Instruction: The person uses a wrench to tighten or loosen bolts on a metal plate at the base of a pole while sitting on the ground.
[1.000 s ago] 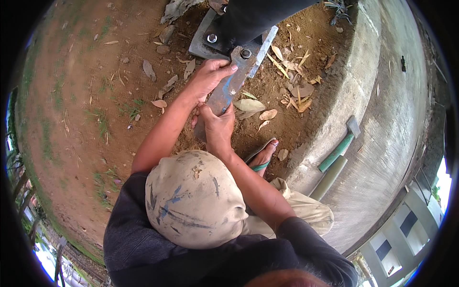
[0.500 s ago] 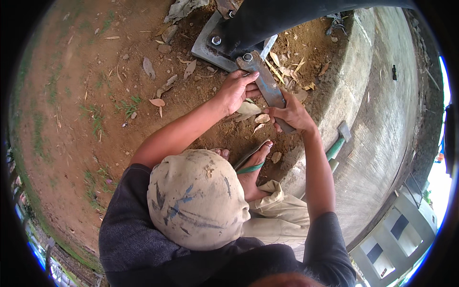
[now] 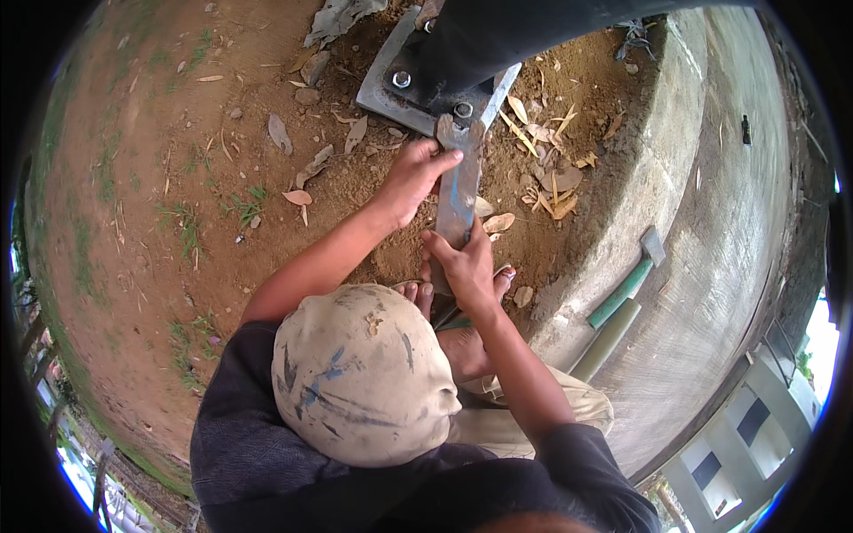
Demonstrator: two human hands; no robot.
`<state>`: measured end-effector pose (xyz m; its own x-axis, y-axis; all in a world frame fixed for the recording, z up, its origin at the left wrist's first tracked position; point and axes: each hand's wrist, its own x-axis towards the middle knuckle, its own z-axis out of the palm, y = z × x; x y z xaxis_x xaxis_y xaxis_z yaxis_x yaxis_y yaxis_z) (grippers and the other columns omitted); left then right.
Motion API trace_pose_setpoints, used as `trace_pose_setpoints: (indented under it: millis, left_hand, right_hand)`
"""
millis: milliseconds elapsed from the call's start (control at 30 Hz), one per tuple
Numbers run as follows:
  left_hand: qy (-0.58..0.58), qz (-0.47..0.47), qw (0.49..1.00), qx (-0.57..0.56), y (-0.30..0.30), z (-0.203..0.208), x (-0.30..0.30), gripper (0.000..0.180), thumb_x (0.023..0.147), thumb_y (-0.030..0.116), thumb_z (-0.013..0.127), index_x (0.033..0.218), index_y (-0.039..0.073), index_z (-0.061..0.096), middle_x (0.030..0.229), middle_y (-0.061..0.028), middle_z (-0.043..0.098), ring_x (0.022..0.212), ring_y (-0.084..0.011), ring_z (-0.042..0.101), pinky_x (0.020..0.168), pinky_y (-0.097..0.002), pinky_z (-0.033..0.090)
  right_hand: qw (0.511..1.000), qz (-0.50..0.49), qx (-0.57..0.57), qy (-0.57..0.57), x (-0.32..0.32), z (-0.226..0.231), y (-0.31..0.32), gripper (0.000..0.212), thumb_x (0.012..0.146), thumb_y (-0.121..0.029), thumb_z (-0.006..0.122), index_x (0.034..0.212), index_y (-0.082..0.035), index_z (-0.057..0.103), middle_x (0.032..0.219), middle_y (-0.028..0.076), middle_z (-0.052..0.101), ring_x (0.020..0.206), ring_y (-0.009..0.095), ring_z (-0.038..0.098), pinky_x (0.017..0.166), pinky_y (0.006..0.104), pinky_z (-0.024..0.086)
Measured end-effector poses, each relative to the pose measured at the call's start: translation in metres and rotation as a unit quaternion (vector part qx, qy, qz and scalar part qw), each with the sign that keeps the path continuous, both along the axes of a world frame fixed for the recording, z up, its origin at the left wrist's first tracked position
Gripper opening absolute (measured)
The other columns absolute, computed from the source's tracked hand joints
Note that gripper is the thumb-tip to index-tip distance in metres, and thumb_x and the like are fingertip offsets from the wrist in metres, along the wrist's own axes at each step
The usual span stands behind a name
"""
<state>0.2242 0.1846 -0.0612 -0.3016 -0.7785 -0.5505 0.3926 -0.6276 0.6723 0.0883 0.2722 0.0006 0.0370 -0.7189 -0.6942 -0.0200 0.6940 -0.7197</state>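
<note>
A flat, worn steel spanner (image 3: 457, 194) with blue paint marks and an open forked jaw lies between my hands. My left hand (image 3: 411, 184) grips it close to the jaw, thumb on top. Round its lower part my right hand (image 3: 466, 265) is closed. The jaw sits just on my side of a hex bolt (image 3: 463, 110), not around it. That bolt stands on the base plate (image 3: 377, 96) of a thick black post (image 3: 524, 40). Another bolt (image 3: 402, 79) stands on the plate's left part.
Reddish soil with dry leaves (image 3: 560, 182) surrounds the plate. A concrete kerb (image 3: 613, 209) runs along the right. Beyond it a green-handled hammer (image 3: 626, 286) lies on the pavement beside a pale green rod (image 3: 604, 339). My sandalled foot (image 3: 504, 282) is close to my right hand.
The spanner has come off the bolt and swung from a slant to nearly straight toward me. My right hand has moved left with its lower end; my left hand has shifted slightly left.
</note>
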Motion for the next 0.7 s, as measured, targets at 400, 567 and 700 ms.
trace_pose_setpoints:
  millis: [400,567,700]
  left_hand:
    - [0.213,0.099,0.970,0.055,-0.007,-0.001,-0.049,0.022,0.105,0.019,0.061,0.121,0.004,0.056,0.121,-0.0120,0.067,0.115,-0.0278,0.069,0.103,-0.0455,0.057]
    - [0.198,0.112,0.972,0.054,-0.009,-0.003,-0.042,0.021,0.105,0.022,0.063,0.118,0.006,0.058,0.120,-0.0111,0.067,0.110,-0.0252,0.069,0.098,-0.0418,0.059]
    - [0.093,0.107,0.989,0.038,-0.004,0.006,-0.033,0.032,0.104,0.026,0.063,0.128,0.005,0.060,0.121,-0.0115,0.071,0.110,-0.0238,0.071,0.099,-0.0415,0.057]
  right_hand:
    - [0.953,0.298,0.017,0.054,-0.120,0.032,-0.121,0.050,0.084,-0.004,0.078,0.126,0.007,0.053,0.070,0.007,0.065,0.047,0.015,0.062,0.041,0.0280,0.048]
    - [0.950,0.308,0.024,0.038,-0.119,0.025,-0.133,0.051,0.085,-0.005,0.078,0.127,0.006,0.053,0.069,0.006,0.064,0.048,0.015,0.062,0.042,0.0286,0.050]
    - [0.992,0.129,0.009,-0.007,-0.062,0.006,-0.060,0.049,0.088,-0.011,0.079,0.125,0.005,0.051,0.073,0.008,0.067,0.050,0.016,0.064,0.044,0.0290,0.054]
